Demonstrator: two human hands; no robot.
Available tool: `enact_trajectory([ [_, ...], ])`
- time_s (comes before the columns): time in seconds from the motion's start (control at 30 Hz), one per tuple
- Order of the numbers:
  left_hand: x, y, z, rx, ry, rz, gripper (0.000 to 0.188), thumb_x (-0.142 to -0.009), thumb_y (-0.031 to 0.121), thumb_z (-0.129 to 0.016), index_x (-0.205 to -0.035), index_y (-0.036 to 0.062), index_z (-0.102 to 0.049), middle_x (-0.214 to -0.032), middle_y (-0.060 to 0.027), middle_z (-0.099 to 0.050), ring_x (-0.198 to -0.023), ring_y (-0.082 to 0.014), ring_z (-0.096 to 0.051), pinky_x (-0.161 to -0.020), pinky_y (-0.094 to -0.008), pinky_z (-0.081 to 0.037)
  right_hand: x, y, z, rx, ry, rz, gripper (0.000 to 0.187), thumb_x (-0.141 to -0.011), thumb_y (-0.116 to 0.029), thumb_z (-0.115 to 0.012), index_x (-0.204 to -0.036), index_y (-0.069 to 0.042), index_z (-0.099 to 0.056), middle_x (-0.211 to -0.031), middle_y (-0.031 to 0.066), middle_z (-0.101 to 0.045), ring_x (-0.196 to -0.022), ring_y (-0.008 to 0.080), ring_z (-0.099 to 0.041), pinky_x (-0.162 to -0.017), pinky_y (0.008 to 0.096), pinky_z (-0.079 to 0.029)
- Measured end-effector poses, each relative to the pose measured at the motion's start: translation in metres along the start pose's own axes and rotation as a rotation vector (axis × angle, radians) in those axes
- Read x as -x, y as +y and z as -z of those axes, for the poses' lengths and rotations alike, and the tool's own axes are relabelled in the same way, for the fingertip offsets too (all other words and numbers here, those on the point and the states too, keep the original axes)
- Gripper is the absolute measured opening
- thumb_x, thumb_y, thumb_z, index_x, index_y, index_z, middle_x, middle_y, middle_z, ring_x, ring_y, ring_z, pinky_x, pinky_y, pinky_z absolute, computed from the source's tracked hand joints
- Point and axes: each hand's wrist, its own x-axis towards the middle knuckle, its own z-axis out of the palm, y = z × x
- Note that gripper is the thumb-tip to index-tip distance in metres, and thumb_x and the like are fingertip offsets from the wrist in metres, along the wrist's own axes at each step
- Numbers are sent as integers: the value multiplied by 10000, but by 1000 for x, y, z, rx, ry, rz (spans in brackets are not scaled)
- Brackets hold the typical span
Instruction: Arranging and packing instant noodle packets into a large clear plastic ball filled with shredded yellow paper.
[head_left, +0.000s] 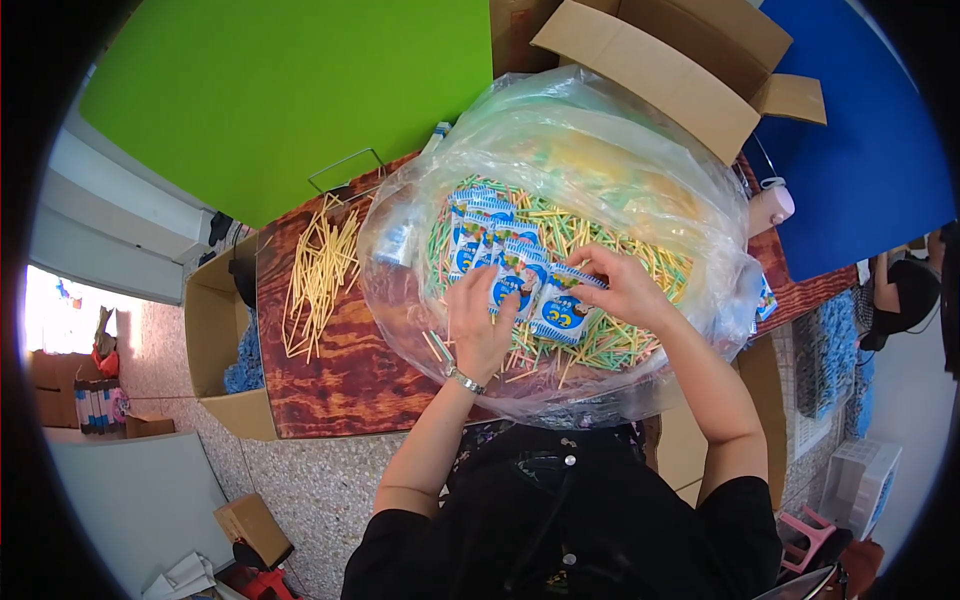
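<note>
A large clear plastic bag, opened wide on the table, holds a heap of thin pastel sticks in pink, green and yellow. Small blue-and-white packets lie overlapping on top of the heap. My left hand, wearing a metal-band watch, is closed round the left edge of one packet, thumb on its front. Beside it is another packet, its upper right corner pinched between the thumb and fingers of my right hand. Some fingertips are hidden behind the packets.
Pale yellow sticks lie loose on the red-brown wooden table, left of the bag. An open cardboard box stands behind it. A pink cup is at the right. Another cardboard box with blue contents stands off the table's left end.
</note>
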Motion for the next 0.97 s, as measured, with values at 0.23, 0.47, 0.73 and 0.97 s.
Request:
enact_trajectory([
  [0.23,5,5,-25,854,-557,486,216,-866,198,-686,-887,-17,-678,-681,-75,-607,-617,-93,-540,-576,-260,-436,3,-4,-14,-34,114,125,223,-829,-129,-717,-1002,-15,-632,-790,67,-674,-696,103,-635,-659,262,-503],
  [0.47,-11,28,-17,573,-605,360,168,-812,172,-745,-770,20,-687,-555,37,-530,-525,-24,-413,-456,-235,-312,9,3,-7,223,84,344,170,-856,-126,-670,-995,-31,-654,-822,95,-659,-754,203,-651,-662,327,-497],
  [0.73,-12,29,-25,645,-514,459,288,-755,170,-799,-645,44,-565,-570,69,-477,-528,-14,-376,-459,-207,-282,-39,88,105,801,371,164,276,-889,-52,-515,-1148,-54,-610,-1175,184,-618,-1120,348,-572,-929,441,-464],
  [0.97,-3,33,-33,629,-561,496,330,-761,192,-799,-656,45,-522,-614,40,-458,-571,-44,-392,-488,-222,-325,-65,101,160,904,-35,-364,491,-850,-119,-581,-1334,-117,-498,-1412,186,-438,-1250,354,-472,-1051,411,-381],
])
